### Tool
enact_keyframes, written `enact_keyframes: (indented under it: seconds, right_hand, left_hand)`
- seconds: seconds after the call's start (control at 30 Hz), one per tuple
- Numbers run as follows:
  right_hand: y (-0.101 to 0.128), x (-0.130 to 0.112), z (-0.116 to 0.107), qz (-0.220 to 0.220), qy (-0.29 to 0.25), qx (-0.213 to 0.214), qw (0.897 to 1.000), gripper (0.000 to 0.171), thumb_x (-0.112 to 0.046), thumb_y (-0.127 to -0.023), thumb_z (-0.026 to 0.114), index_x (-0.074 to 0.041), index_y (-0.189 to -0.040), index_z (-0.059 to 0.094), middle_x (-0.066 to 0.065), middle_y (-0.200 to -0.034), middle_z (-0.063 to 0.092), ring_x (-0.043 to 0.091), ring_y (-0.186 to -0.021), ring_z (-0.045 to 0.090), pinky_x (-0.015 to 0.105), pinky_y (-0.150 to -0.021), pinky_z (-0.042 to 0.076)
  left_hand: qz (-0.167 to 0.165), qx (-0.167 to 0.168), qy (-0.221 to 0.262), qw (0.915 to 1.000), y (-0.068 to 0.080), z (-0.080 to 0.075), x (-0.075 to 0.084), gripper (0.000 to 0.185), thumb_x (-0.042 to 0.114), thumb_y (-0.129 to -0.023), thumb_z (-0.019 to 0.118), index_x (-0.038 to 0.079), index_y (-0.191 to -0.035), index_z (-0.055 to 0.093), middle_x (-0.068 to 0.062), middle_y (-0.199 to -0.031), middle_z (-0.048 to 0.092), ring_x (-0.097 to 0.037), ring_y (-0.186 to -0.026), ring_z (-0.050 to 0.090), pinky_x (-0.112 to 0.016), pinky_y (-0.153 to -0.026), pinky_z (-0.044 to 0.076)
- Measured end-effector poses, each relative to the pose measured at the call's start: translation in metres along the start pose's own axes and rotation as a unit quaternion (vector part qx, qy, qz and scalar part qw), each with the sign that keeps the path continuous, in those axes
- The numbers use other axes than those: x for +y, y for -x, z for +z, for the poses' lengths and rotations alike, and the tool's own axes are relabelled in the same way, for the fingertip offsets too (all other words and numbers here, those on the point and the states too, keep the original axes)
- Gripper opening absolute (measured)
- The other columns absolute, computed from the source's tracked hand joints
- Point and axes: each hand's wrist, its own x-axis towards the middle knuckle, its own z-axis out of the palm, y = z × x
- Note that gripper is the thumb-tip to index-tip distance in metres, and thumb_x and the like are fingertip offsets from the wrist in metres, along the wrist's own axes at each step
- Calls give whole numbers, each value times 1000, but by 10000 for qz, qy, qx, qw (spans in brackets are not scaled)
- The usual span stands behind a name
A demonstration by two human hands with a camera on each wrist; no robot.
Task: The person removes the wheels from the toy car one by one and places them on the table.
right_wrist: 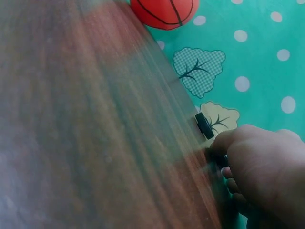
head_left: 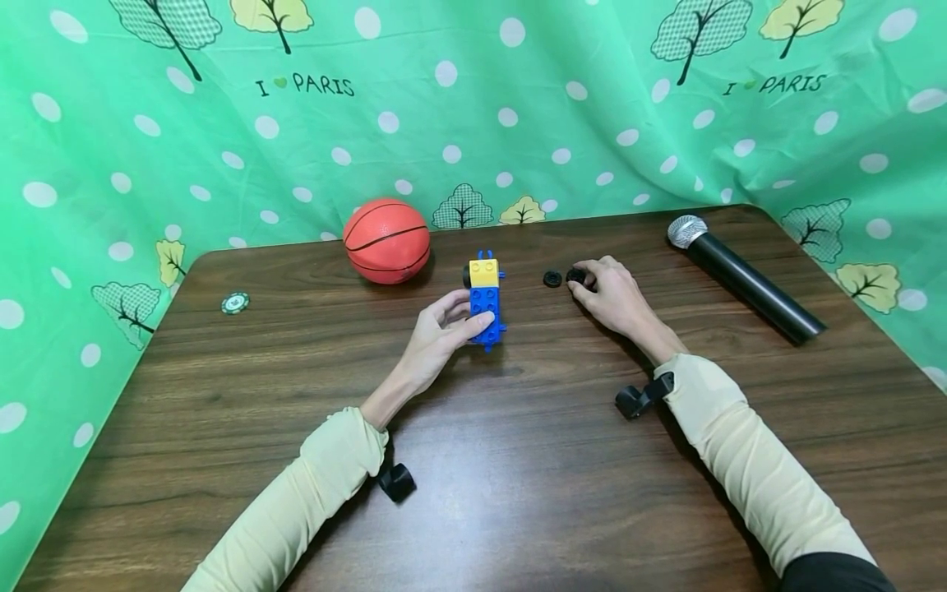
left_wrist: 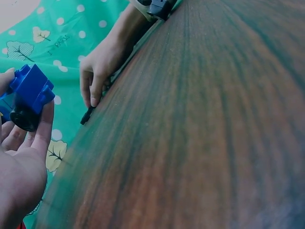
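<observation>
A blue brick car with a yellow brick on its far end lies mid-table. My left hand grips its near side, thumb and fingers curled round it. In the left wrist view the blue body shows a black wheel on its underside, against my fingers. My right hand is to the right, fingertips curled on a loose black wheel. A second loose wheel lies just left of it, also in the right wrist view as the wheel.
An orange basketball sits behind and left of the car. A black microphone lies at the right. A green chip is far left. The brown table is backed by a green patterned cloth.
</observation>
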Motion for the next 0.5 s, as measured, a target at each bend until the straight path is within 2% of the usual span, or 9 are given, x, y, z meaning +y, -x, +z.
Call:
enact_keyframes:
  seconds: [0.37, 0.5]
  right_hand:
    - [1, 2, 0, -71, -18, 15, 10000, 42, -13, -100, 64, 11, -135, 58, 24, -99, 58, 39, -94, 55, 55, -87, 43]
    - [4, -1, -1, 32, -85, 535, 9985, 36, -13, -102, 60, 10, -131, 61, 20, -95, 58, 35, -86, 55, 52, -81, 44]
  left_hand:
    - [46, 20, -15, 10000, 0, 0, -1, 51, 12, -94, 68, -6, -140, 52, -15, -116, 67, -18, -101, 68, -28, -88, 55]
    - [147, 21, -22, 9999, 0, 0, -1, 51, 11, -93, 69, -5, -138, 54, -14, -115, 67, -18, -98, 68, -29, -88, 55]
